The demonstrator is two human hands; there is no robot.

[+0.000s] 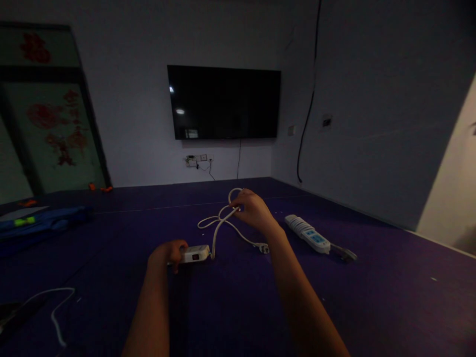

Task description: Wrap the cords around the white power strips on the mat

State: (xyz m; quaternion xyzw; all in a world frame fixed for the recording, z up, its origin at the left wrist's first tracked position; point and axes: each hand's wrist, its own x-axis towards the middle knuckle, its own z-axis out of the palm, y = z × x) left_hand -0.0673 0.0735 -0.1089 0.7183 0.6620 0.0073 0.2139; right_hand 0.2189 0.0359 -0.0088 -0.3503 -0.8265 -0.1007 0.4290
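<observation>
My left hand [169, 254] is closed around the near end of a white power strip [199, 254], which has a dark switch at its right end. A white cord [218, 229] rises from that end to my right hand [253, 210], whose fingers pinch it above the purple surface. More of the cord lies in loose loops behind, and its plug [264, 248] rests below my right wrist. To the right lies a second power strip [316, 240] with blue sockets, its cord wound around the far half and its plug [345, 254] at the near end.
A purple surface [230, 307] spreads to the walls. Dark blue cloth [55, 220] lies at the left, and a thin white cable [61, 290] lies nearer. A television [225, 103] hangs on the far wall above sockets [199, 158]. A black cable [310, 104] dangles at the right wall.
</observation>
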